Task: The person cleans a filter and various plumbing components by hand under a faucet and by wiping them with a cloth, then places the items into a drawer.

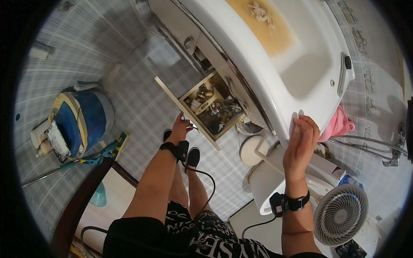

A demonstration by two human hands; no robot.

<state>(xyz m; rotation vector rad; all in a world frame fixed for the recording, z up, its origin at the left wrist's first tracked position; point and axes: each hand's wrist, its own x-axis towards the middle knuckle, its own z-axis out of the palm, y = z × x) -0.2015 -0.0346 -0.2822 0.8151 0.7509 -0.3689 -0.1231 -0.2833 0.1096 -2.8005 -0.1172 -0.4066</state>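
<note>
My left hand [183, 126] is at the metal pull handle on the front panel of a drawer [167, 93], its fingers bent around the handle. The drawer stands pulled out and holds a paintbrush-like yellow-handled tool [205, 105], brass fittings [204, 92] and many mixed metal pieces. My right hand [303, 129] rests with its fingertips on the rim of a white bathtub [285, 109], holding nothing. In the tub lie shallow brownish water [280, 38] and a crumpled pale cloth-like thing [259, 13].
A standing fan [341, 216], a toilet [267, 183] and a pink plastic basin [337, 124] are at the right. A round white base with a pole [253, 150] stands beside the drawer. At the left are a blue-and-cream bin [93, 113] and a mop [109, 151].
</note>
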